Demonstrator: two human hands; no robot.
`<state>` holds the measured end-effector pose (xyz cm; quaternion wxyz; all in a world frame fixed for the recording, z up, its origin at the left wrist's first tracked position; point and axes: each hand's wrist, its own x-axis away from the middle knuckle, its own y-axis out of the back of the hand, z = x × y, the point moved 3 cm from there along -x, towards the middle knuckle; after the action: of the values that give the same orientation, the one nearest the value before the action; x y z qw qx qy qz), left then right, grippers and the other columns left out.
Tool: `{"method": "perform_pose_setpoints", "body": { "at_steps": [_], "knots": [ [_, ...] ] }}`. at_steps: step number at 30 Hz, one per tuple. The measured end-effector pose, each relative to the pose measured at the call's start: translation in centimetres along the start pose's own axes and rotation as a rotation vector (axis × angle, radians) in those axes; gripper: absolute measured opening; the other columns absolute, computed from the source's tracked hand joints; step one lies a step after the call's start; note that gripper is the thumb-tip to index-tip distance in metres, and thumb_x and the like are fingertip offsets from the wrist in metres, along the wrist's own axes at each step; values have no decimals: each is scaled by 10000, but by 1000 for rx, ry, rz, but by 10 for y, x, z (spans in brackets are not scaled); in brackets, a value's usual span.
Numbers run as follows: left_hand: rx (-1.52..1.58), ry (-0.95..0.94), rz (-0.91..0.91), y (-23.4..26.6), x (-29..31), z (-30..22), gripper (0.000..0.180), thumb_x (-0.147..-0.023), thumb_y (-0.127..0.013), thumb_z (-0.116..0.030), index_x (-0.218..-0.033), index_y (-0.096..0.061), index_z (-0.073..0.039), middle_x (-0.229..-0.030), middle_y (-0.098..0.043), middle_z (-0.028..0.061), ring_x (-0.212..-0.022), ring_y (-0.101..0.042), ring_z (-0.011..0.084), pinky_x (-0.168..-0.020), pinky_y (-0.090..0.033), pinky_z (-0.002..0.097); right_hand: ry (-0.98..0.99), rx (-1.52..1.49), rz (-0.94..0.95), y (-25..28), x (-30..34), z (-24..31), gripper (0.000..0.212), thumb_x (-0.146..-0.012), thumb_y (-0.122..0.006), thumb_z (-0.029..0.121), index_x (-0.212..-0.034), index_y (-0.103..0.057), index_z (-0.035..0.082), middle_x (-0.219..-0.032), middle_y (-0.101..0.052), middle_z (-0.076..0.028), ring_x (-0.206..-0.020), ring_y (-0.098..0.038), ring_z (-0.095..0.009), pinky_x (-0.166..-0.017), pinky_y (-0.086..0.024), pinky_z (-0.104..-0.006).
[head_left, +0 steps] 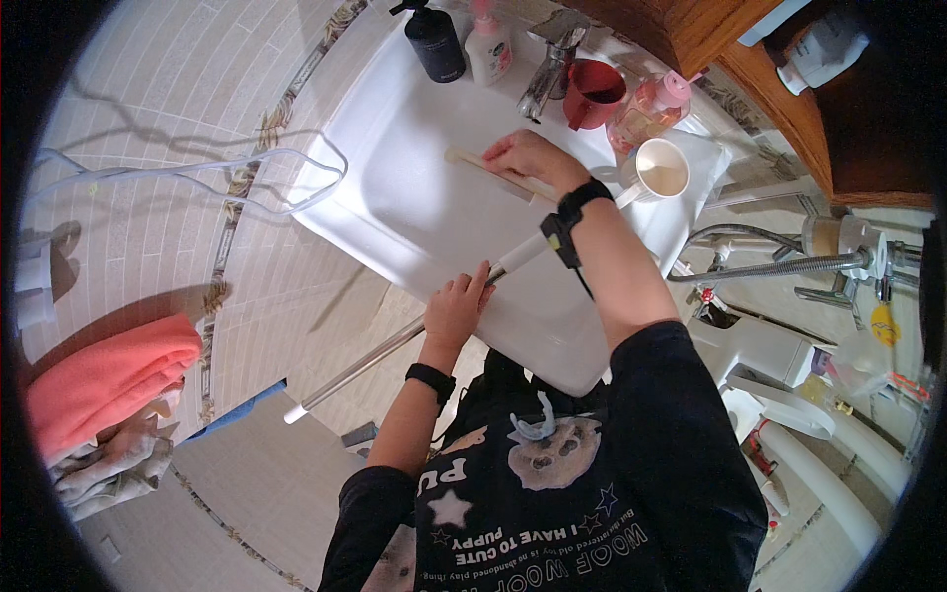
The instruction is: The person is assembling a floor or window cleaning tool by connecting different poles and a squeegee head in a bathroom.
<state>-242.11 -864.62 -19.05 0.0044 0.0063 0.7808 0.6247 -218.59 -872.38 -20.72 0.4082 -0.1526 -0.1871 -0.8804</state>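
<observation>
My left hand point(457, 308) is wrapped around a long pole point(370, 363), metallic with a white tip at its lower-left end. The pole slants up to the right across the sink's front edge, and its whiter upper part runs behind my right wrist. Over the white sink point(395, 247), the fingers of my right hand point(533, 161) close on a narrow cream strip point(469, 159) with a rounded left end. Its kind is unclear, and my hand and wrist cover part of it. Each wrist wears a black band.
Behind the sink bowl stand a black pump bottle point(434, 44), a white pump bottle point(488, 49), the faucet point(548, 74), a red cup point(594, 94), a pink bottle point(651, 109) and a cream cup point(662, 168). A wooden cabinet point(779, 109) overhangs the right. White cables point(227, 170) hang left.
</observation>
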Motion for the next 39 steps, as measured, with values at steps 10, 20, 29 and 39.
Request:
{"method": "perform_pose_setpoints", "body": {
  "at_steps": [10, 20, 29, 39],
  "knots": [
    [-39, 16, 33, 0, 4, 6, 368, -801, -481, -323, -1132, -449, -166, -722, -526, 48, -632, -549, 211, -522, -456, 332, -238, 96, 85, 26, 59, -22, 241, -695, -622, 196, -871, -600, 33, -728, -555, -9, -645, -490, -77, -573, -406, -192],
    [28, 35, -76, -3, 5, 4, 341, -807, -470, -327, -1104, -439, -164, -717, -519, 38, -607, -542, 209, -484, -454, 329, 24, 65, -40, -10, 20, -9, 226, -709, -618, 188, -817, -603, -9, -727, -579, -47, -665, -511, -89, -601, -416, -219],
    [14, 44, 48, -1, 6, 7, 366, -808, -467, -324, -1135, -432, -164, -741, -535, 49, -649, -548, 226, -533, -461, 348, -148, -20, -120, 9, 70, -31, 227, -696, -627, 164, -847, -599, -3, -763, -585, -57, -675, -522, -110, -634, -420, -228],
    [11, 50, -19, -3, 6, 5, 367, -807, -468, -330, -1132, -425, -166, -742, -520, 47, -621, -544, 219, -509, -456, 340, -78, 105, -190, -15, 41, 2, 263, -707, -613, 230, -836, -604, 1, -740, -600, -50, -664, -525, -109, -619, -417, -240]
  ]
}}
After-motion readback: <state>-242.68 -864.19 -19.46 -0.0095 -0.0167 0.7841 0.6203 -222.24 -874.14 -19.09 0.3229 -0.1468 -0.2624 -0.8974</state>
